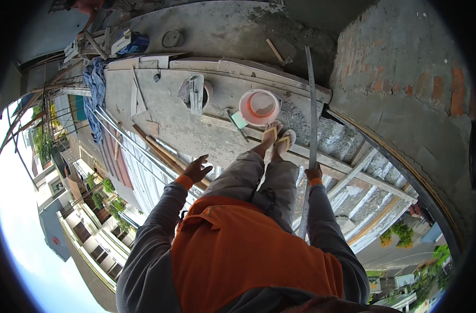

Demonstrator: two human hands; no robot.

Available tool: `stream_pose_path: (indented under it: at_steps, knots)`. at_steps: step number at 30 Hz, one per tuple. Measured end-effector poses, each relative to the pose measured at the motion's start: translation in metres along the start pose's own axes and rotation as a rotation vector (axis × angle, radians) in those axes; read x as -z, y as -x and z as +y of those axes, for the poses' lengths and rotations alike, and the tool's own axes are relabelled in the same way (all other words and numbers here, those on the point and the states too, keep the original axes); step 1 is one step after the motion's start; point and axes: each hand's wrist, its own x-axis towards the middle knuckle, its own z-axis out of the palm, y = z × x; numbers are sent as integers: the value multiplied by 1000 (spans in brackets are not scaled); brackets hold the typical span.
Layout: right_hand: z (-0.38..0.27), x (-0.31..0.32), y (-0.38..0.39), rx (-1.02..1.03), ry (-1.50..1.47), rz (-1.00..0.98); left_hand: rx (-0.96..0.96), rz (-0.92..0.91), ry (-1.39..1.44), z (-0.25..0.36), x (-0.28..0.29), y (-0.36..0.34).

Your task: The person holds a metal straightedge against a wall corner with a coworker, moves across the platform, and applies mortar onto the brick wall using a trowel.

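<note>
My right hand (313, 173) is closed around a long, narrow grey straightedge bar (312, 104). It stretches from beside my right leg toward the plastered floor ahead. My left hand (197, 169) hangs free on the other side, fingers apart, holding nothing. Between the two, my sandalled feet stand on a narrow plank. Just beyond my feet sits a whitish bucket (243, 108) with a reddish inside, nothing in my hands touching it. To its left lies a light green float (239, 120) beside a thin dark tool.
Farther left, a dark bucket (209, 94) stands beside a grey board (196, 94). A raw brick and plaster wall (405, 68) rises at the right. Planks and an open drop lie below me on the right; metal tubes (128, 135) and a blue tarp (94, 86) edge the left. A person works at far left.
</note>
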Motion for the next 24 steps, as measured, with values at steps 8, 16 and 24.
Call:
stream_pose_path:
  at_steps: [8, 16, 24]
  knots:
    - [52, -40, -24, 32, 4, -110, 4, -66, -67, 14, -4, -8]
    - [71, -43, 19, -194, 6, -63, -39, -51, -27, 0, -19, -22]
    - [57, -29, 50, -148, 66, 28, -5, -60, 9, 2, -22, -28]
